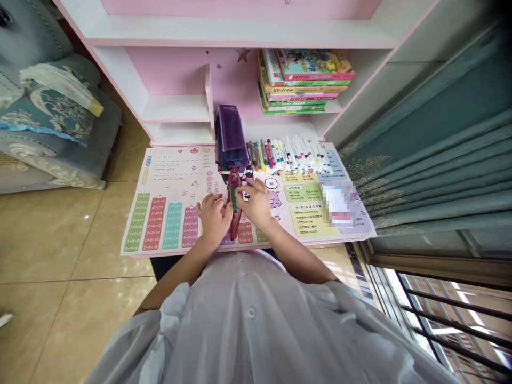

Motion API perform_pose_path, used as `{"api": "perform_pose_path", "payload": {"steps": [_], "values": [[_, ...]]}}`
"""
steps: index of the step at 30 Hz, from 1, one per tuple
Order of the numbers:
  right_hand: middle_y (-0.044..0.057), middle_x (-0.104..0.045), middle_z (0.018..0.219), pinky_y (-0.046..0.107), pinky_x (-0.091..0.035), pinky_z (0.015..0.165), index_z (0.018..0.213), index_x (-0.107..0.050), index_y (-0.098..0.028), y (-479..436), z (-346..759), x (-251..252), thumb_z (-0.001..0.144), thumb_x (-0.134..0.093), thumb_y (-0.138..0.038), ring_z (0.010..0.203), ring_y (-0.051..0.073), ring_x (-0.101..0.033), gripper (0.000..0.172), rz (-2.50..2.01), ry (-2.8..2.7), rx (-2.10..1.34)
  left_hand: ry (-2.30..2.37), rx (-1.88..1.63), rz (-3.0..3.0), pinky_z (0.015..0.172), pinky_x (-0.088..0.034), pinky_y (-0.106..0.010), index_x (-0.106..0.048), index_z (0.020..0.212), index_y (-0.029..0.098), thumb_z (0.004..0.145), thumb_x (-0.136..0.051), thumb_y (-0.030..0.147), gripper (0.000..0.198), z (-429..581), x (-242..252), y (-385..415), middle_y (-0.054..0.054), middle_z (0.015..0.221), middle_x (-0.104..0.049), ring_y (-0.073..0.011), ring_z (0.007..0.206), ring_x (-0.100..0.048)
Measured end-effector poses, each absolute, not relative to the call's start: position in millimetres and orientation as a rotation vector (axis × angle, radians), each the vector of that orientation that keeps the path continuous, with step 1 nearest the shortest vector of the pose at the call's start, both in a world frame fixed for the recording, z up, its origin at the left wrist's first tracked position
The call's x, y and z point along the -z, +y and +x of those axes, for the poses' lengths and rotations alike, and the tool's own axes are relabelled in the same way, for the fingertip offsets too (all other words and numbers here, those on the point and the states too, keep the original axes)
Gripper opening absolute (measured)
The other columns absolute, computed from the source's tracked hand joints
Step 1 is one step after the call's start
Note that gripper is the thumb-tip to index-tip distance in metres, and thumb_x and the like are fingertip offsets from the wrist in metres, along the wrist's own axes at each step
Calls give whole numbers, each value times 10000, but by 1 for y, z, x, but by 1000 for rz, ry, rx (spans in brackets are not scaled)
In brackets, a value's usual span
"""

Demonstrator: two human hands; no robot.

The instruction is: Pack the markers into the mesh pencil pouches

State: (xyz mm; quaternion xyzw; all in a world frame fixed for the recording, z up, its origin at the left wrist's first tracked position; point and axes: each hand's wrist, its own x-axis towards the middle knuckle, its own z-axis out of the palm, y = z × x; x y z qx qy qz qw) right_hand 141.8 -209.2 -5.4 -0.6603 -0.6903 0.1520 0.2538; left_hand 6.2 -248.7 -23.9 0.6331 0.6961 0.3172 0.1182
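A narrow dark-red pencil case (pixel 236 230) with a zip stands lengthwise at the front of the desk, between my hands. Its mouth is partly hidden by my fingers. Over it, my right hand (pixel 256 201) pinches a slim green pen (pixel 234 200) between thumb and forefinger, the other fingers curved loosely above. On the opposite side, my left hand (pixel 215 216) has its thumb and fingers at the case's left edge, close to the pen. Just beyond the case lies a purple mesh pouch (pixel 232 130), with a row of coloured pens (pixel 262 154) to its right.
Many white markers (pixel 300 153) continue the row to the right. A blurred white item (pixel 339 204) lies on the printed desk mat (pixel 170 184). Books (pixel 308 80) are stacked on the shelf (pixel 240 31) behind. A curtain (pixel 420 133) hangs at right; a grey sofa (pixel 76 144) stands left.
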Motion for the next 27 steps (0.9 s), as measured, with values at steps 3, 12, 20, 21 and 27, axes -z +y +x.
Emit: {"api": "perform_pose_path", "payload": {"steps": [3, 12, 20, 21, 27], "values": [[85, -536, 1510, 545, -367, 1146, 1236, -702, -239, -188, 158, 7, 954, -505, -366, 1461, 326, -365, 367, -1856, -1835, -292, 2026, -914, 1848, 1131, -297, -627, -636, 709, 228, 905, -597, 313, 218, 5, 24, -248, -69, 1186, -727, -314, 1295, -555], [114, -460, 1558, 631, -290, 1131, 1244, -690, -229, -100, 204, 9, 929, -510, -333, 1482, 376, -282, 376, -2110, -1799, -86, 2033, -907, 1823, 1122, -308, -642, -645, 715, 234, 900, -597, 315, 207, 4, 24, -248, -75, 1189, -722, -313, 1279, -559], [165, -520, 1471, 641, -296, 1109, 1109, -727, -178, -75, 205, 15, 920, -525, -321, 1450, 395, -310, 312, -2167, -1809, -61, 2030, -923, 1818, 1140, -295, -636, -650, 715, 239, 899, -591, 327, 212, 3, 25, -247, -73, 1195, -717, -309, 1268, -560], [172, -523, 1464, 637, -303, 1105, 1116, -723, -171, -74, 204, 16, 919, -531, -332, 1446, 398, -314, 319, -2168, -1816, -54, 2030, -928, 1820, 1138, -296, -634, -647, 713, 238, 900, -590, 327, 215, 3, 25, -247, -73, 1194, -718, -307, 1267, -560], [180, -521, 1455, 664, -284, 1112, 1193, -695, -165, -69, 198, 13, 872, -594, -377, 1451, 401, -309, 398, -2247, -1873, 12, 2022, -921, 1829, 1130, -314, -616, -636, 703, 235, 907, -587, 329, 230, 3, 24, -249, -70, 1189, -720, -299, 1272, -560]]}}
